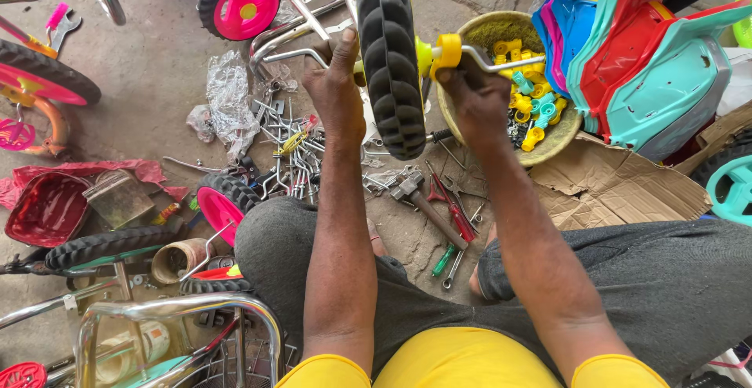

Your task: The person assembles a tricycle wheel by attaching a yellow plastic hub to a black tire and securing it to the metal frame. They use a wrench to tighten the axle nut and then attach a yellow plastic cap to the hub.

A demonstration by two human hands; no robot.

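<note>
Mid-assembly: black tyre upright between the hands, over the scattered tools. Left hand closed on chrome frame tube beside it. Right hand gripping spanner at yellow hub nut. Next probably calls for steady bracing while turning.

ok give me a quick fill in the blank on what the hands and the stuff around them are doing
1. Both hands grip a small black ____ with knobbly tread.
2. The right hand holds a metal tool at its ____ hub cap.
3. The round bowl holds yellow and ____ plastic parts.

Missing words: wheel; yellow; turquoise
</note>
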